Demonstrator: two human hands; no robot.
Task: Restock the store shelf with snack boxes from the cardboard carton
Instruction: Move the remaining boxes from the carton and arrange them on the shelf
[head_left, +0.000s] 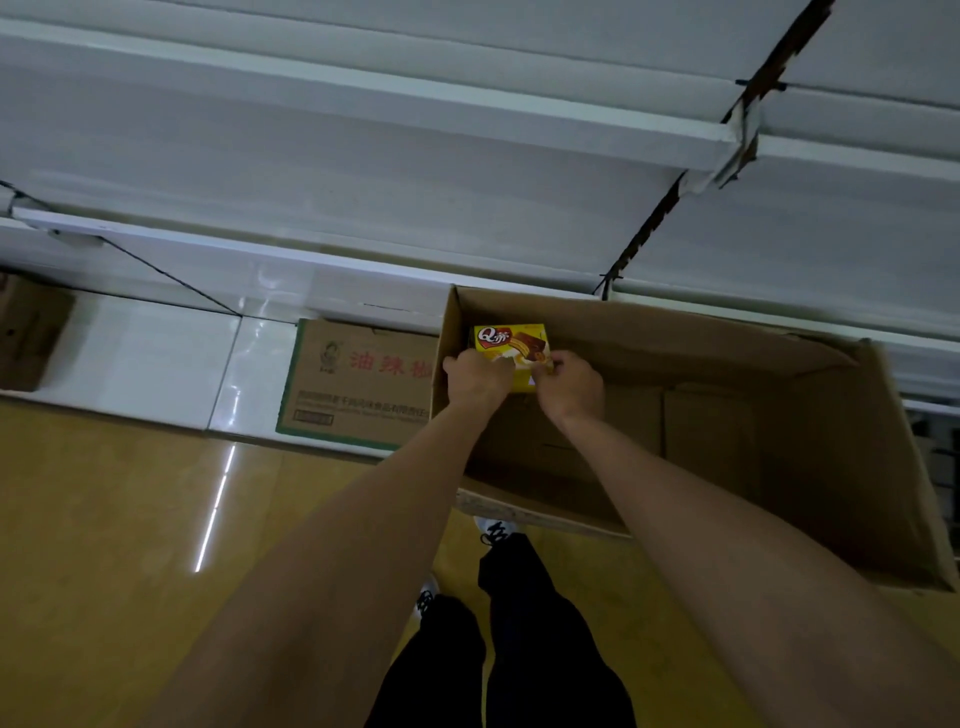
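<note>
A yellow snack box (511, 340) with a red logo and a chocolate cake picture stands at the far left end inside a large open cardboard carton (831, 441) on the floor. My left hand (478, 375) grips the box's lower left side. Fingers of my right hand (571, 384) curl round its lower right corner. Both arms reach down into the carton. The carton's brown bottom shows to the right of the box. White store shelves (363, 88) rise in tiers behind the carton.
A closed brown carton (358, 384) with red characters lies on the white base ledge just left of the open carton. Another brown box (31, 332) sits at the far left. Yellow floor (130, 519) spreads below; my dark trousers and white shoes stand before the carton.
</note>
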